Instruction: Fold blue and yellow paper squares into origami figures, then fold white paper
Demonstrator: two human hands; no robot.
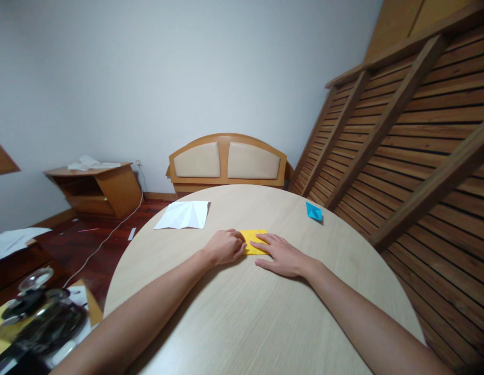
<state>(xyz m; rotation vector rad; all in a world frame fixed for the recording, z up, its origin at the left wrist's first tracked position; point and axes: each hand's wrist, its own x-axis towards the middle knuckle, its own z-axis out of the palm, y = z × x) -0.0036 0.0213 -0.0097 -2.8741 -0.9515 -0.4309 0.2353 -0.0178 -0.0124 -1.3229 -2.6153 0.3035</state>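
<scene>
A piece of yellow paper (252,235), folded into a small rectangle, lies flat on the round table (242,323). My left hand (225,247) rests at its left edge with the fingers curled in and closed on that edge. From the right, my right hand (283,256) lies palm down with its fingers spread, the fingertips pressing on the paper's right part. Its thumb sits on the tabletop just below the paper. The fingers cover parts of both sides of the paper.
A creased white sheet (184,215) lies at the table's far left, and a small folded blue paper boat (314,211) at the far right. A slatted wooden frame (398,130) leans along the right side. Beyond the table stands a headboard (226,138); a low cabinet (120,187) is back left.
</scene>
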